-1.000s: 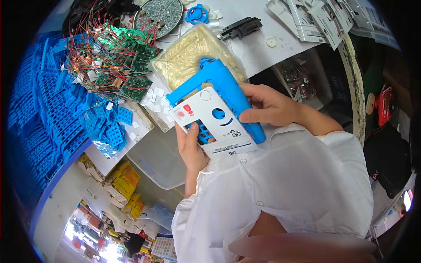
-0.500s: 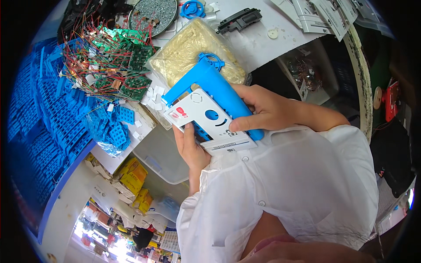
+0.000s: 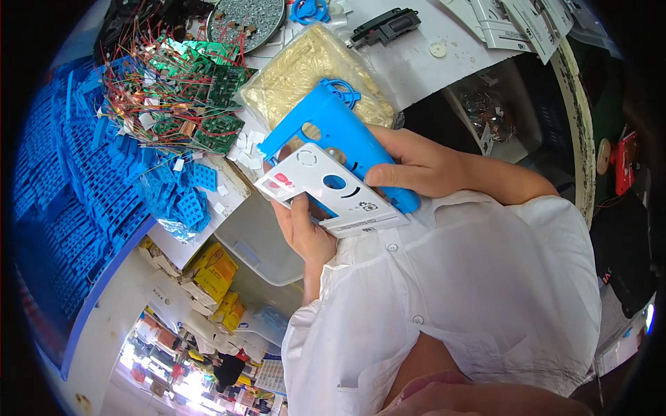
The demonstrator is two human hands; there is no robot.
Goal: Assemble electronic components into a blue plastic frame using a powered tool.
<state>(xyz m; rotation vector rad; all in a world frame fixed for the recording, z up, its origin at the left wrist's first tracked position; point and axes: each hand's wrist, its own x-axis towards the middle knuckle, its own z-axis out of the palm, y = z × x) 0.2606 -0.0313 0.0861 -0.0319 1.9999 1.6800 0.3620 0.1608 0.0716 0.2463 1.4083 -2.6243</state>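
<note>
Beyond the held blue plastic housing (image 3: 355,133), a clear plastic bag of pale-yellow material (image 3: 281,87) blocks passage; room opens rightward over white tabletop (image 3: 417,75); wire-tangled green circuit boards (image 3: 225,87) crowd the left.

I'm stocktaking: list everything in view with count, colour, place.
Held panel: one, white, centre
Housing: one, blue, partly behind panel
Tabletop: one, white, top
Packet: one, yellowish, upper centre
Rings: two, blue, near packet
Wired boards: many, green, upper left
Plastic parts: heaped, blue, far left
Squares: many, white, beside boards
Round tray: one, grey, top
Module: one, black, upper table
Disc: one, whitish, beside module
Other panels: several, white, upper right
Bins: several, translucent, below tabletop
Boxes: several, yellow, lower left
Distant items: too blurred
Shirt: one, white, lower right
Left grip: one, bare, on panel
Right grip: one, bare, on housing
</note>
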